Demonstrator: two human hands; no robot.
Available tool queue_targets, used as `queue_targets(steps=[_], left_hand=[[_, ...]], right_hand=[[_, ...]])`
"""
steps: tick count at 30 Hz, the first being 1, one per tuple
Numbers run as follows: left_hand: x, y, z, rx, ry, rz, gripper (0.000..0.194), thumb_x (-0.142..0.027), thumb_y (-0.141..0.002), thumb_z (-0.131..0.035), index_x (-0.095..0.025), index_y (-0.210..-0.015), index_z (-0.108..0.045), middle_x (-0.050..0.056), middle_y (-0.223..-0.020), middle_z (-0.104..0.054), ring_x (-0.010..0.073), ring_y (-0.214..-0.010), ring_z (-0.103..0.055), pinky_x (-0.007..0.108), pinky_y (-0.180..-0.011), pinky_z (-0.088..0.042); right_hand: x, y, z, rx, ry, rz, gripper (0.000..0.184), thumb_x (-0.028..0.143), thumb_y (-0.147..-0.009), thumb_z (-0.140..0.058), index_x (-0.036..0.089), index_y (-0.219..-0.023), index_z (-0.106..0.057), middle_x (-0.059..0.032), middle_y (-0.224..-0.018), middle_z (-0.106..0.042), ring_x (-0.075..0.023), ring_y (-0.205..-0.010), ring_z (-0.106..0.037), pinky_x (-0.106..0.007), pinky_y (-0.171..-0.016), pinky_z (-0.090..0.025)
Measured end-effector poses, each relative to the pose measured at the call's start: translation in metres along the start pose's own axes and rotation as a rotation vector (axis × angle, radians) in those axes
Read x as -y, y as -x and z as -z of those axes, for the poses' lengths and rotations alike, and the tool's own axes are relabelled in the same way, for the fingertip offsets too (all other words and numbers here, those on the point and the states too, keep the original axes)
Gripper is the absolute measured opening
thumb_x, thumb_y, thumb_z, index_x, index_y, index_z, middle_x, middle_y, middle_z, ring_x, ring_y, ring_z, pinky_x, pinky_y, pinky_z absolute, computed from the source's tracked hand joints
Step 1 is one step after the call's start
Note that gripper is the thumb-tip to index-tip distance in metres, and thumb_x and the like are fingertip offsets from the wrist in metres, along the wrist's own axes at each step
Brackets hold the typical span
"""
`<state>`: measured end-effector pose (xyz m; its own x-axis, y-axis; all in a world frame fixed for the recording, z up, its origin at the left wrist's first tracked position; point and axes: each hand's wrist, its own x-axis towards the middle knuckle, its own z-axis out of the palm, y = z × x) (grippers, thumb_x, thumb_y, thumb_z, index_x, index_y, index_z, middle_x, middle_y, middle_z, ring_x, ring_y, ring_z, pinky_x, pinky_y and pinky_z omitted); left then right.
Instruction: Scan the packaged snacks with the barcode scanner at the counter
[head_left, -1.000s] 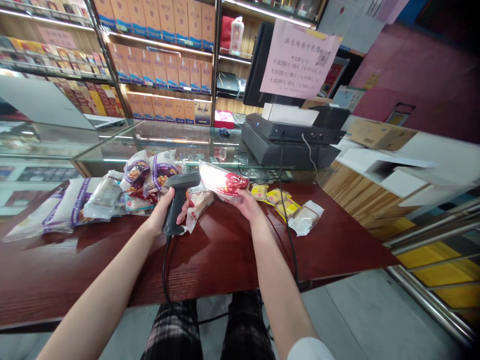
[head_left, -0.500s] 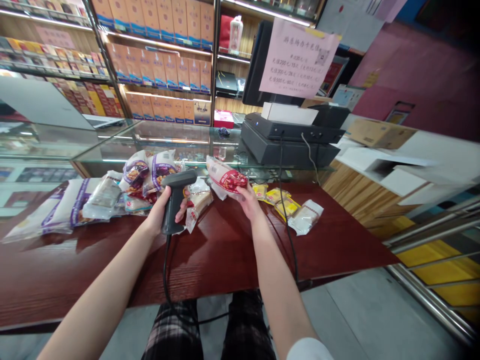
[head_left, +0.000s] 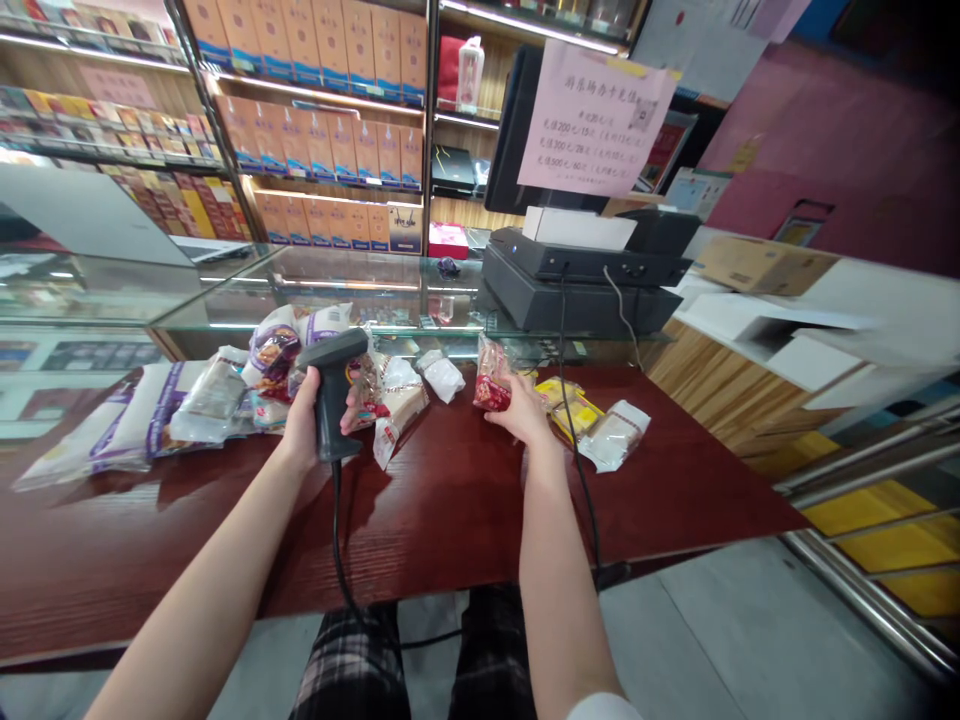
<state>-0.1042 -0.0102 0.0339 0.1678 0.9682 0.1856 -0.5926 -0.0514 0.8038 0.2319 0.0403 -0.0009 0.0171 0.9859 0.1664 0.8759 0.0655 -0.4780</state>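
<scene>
My left hand [head_left: 304, 425] is wrapped round the grip of a dark grey barcode scanner [head_left: 334, 400], its head raised above the counter and its cord hanging down. In my right hand [head_left: 526, 410] is a red and clear snack packet [head_left: 493, 378], held at the right of the counter near the yellow packets [head_left: 576, 410]. A silvery-white packet [head_left: 616, 435] lies beside those. Left of the scanner is a pile of purple-and-white snack bags [head_left: 157, 405]. A pale packet [head_left: 401, 400] and a small white packet [head_left: 441, 376] lie between my hands.
The dark red wooden counter [head_left: 450, 500] spans the front, with a glass case [head_left: 337, 280] behind it. A black cash drawer [head_left: 577, 290] and a monitor with a pink notice [head_left: 596, 120] stand at the back right. A black cable [head_left: 576, 450] crosses the counter.
My right hand has moved right and turned with the red packet, bringing it near the yellow packets. The small white packet now shows fully. My left hand has shifted slightly left with the scanner.
</scene>
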Motion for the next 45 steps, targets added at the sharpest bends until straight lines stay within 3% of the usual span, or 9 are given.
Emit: queue_targets(steps=[4, 7, 12, 20, 26, 30, 35, 41, 45], left_hand=[[0.002, -0.001, -0.003, -0.011, 0.0, 0.004, 0.049, -0.062, -0.086, -0.064, -0.014, -0.092, -0.061, 0.002, -0.064, -0.059, 0.0103, -0.039, -0.048, 0.023, -0.035, -0.04], [0.004, -0.001, -0.005, -0.026, 0.003, 0.023, 0.048, -0.061, -0.09, -0.059, -0.014, -0.096, -0.063, 0.002, -0.065, -0.059, 0.0102, -0.039, -0.047, 0.023, -0.034, -0.039], [0.005, -0.001, -0.004, -0.013, -0.005, 0.022, 0.049, -0.061, -0.088, -0.062, -0.013, -0.099, -0.063, 0.002, -0.065, -0.059, 0.0104, -0.039, -0.047, 0.023, -0.034, -0.039], [0.0, -0.001, -0.002, -0.031, 0.054, 0.04, 0.05, -0.064, -0.086, -0.062, -0.015, -0.087, -0.058, 0.0, -0.059, -0.055, 0.011, -0.039, -0.048, 0.023, -0.035, -0.039], [-0.001, -0.001, -0.003, -0.046, 0.068, 0.051, 0.048, -0.064, -0.089, -0.059, -0.015, -0.087, -0.059, -0.001, -0.057, -0.052, 0.0113, -0.038, -0.048, 0.022, -0.034, -0.038], [0.001, -0.001, 0.001, -0.029, 0.057, 0.056, 0.049, -0.064, -0.088, -0.059, -0.016, -0.083, -0.058, -0.001, -0.056, -0.052, 0.0116, -0.038, -0.048, 0.024, -0.035, -0.038], [0.003, -0.001, 0.001, -0.028, 0.05, 0.048, 0.047, -0.063, -0.089, -0.059, -0.015, -0.088, -0.06, 0.002, -0.063, -0.059, 0.0107, -0.038, -0.048, 0.023, -0.034, -0.037], [0.002, 0.0, -0.004, -0.039, 0.059, 0.069, 0.047, -0.062, -0.09, -0.058, -0.015, -0.09, -0.059, 0.001, -0.06, -0.057, 0.0119, -0.038, -0.05, 0.024, -0.035, -0.038], [0.002, 0.001, -0.006, -0.038, 0.048, 0.041, 0.047, -0.061, -0.089, -0.06, -0.014, -0.096, -0.059, 0.002, -0.065, -0.06, 0.0108, -0.039, -0.048, 0.023, -0.035, -0.039]], right_hand=[[0.013, -0.001, -0.006, -0.024, 0.051, 0.047, 0.098, 0.058, -0.07, -0.08, 0.024, -0.153, -0.04, -0.0182, -0.169, -0.011, -0.042, -0.156, -0.01, -0.066, -0.119, -0.012], [0.028, -0.002, -0.015, -0.042, 0.054, 0.154, 0.071, 0.053, -0.092, -0.059, 0.026, -0.154, -0.039, -0.0135, -0.169, -0.018, -0.0307, -0.157, -0.014, -0.058, -0.123, -0.011], [0.037, 0.001, -0.017, 0.135, 0.127, 0.051, 0.063, 0.053, -0.09, -0.062, 0.027, -0.146, -0.05, -0.0103, -0.167, -0.027, -0.0285, -0.155, -0.021, -0.061, -0.123, -0.008], [0.018, 0.003, 0.004, 0.044, 0.116, -0.192, 0.073, 0.052, -0.083, -0.068, 0.025, -0.147, -0.049, -0.0133, -0.162, -0.037, -0.0372, -0.15, -0.03, -0.068, -0.119, -0.011], [0.006, 0.002, 0.005, -0.156, 0.151, -0.332, 0.064, 0.024, -0.086, -0.06, 0.014, -0.147, -0.048, -0.0223, -0.164, -0.028, -0.04, -0.155, -0.016, -0.075, -0.116, -0.006], [0.012, -0.004, -0.003, -0.282, 0.049, -0.106, 0.056, 0.015, -0.089, -0.049, 0.014, -0.144, -0.051, -0.0194, -0.158, -0.04, -0.0323, -0.151, -0.03, -0.063, -0.122, -0.017], [0.039, -0.004, -0.03, -0.049, -0.06, 0.227, 0.055, 0.016, -0.092, -0.05, 0.02, -0.147, -0.051, -0.0141, -0.156, -0.045, -0.0255, -0.147, -0.04, -0.043, -0.122, -0.031], [0.056, 0.002, -0.054, 0.171, 0.009, 0.27, 0.067, 0.025, -0.093, -0.06, 0.027, -0.157, -0.038, -0.0171, -0.169, -0.018, -0.0332, -0.152, -0.031, -0.047, -0.121, -0.029], [0.058, 0.001, -0.056, 0.149, 0.03, 0.265, 0.064, 0.027, -0.093, -0.061, 0.029, -0.154, -0.044, -0.0144, -0.163, -0.03, -0.0315, -0.14, -0.047, -0.045, -0.117, -0.034]])
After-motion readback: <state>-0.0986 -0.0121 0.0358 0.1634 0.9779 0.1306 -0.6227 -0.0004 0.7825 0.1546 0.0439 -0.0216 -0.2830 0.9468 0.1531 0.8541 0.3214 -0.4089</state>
